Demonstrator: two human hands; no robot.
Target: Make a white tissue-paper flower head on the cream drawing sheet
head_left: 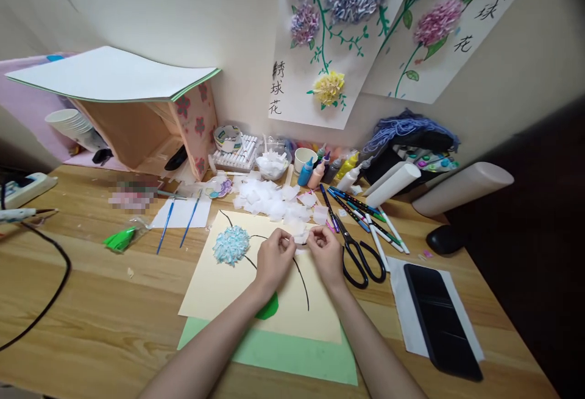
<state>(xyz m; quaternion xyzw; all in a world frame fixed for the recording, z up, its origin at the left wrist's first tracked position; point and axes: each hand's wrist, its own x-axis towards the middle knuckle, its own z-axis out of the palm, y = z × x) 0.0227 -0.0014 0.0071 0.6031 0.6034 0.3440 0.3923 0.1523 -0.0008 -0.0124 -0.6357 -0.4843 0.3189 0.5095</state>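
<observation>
Blue paper hydrangea [231, 245] on cream paper [203, 298] | left hand [276, 253] pinching white tissue-paper piece [300, 237] above the paper's upper part; opposed tugging could tear it | right hand [325, 251] pinching the piece's other side | black-handled scissors [354, 253] just beside; a bump could shift them

White paper [300, 237] between both hands [275, 257] [326, 257]

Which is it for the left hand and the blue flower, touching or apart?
Apart. The head view shows it: a strip of the cream sheet is visible between the right edge of the blue flower and the left hand.
</observation>
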